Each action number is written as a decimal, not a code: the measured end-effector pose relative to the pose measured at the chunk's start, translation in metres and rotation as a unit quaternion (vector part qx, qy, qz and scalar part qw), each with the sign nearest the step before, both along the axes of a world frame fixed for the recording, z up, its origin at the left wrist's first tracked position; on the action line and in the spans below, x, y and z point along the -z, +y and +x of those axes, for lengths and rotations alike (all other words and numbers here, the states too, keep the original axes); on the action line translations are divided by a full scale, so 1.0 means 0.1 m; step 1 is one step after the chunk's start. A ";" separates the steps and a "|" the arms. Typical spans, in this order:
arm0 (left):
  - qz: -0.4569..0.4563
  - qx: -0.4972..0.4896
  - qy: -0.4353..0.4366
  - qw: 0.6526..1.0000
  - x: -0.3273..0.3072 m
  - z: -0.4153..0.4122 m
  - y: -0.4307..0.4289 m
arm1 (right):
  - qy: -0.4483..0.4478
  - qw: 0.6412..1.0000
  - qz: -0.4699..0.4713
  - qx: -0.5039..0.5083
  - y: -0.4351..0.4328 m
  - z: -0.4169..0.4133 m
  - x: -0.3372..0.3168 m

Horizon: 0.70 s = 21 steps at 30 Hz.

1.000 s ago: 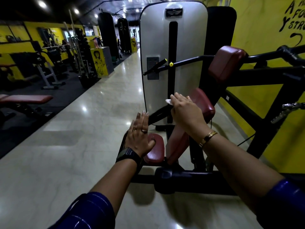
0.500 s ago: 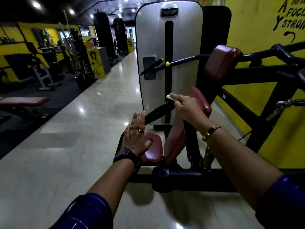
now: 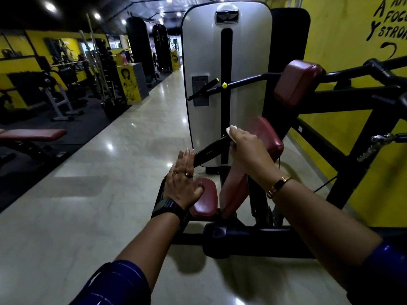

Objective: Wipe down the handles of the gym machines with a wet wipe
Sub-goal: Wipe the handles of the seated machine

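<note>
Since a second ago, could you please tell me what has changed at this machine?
The right hand, gripping the white wet wipe, has slid slightly up the slanted black bar handle, towards the large maroon pad. Nothing was taken hold of or let go. The left hand still rests on the small maroon pad, fingers straight.
</note>
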<state>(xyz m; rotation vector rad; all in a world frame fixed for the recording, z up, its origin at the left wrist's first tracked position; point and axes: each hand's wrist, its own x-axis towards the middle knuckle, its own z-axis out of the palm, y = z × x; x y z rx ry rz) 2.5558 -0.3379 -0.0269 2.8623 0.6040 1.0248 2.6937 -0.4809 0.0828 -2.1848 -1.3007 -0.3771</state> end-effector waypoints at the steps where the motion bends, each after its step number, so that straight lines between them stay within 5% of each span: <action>1: -0.004 -0.001 0.002 1.000 0.00 0.00 0.00 | -0.016 1.000 -0.007 0.007 0.00 -0.03 0.03; 6: -0.020 -0.001 0.009 1.000 -0.01 0.01 0.00 | -0.129 0.986 -0.104 0.020 0.16 -0.21 0.08; 12: -0.026 -0.018 0.006 0.999 0.04 0.01 0.03 | -0.223 0.943 -0.206 -0.133 0.17 -0.44 0.29; 18: -0.066 -0.091 0.019 0.993 -0.01 0.04 -0.05 | -0.218 0.961 -0.173 0.004 0.10 -0.30 0.12; 21: -0.053 -0.094 0.045 0.993 -0.02 0.03 -0.05 | -0.212 0.960 -0.180 -0.023 0.25 -0.32 0.10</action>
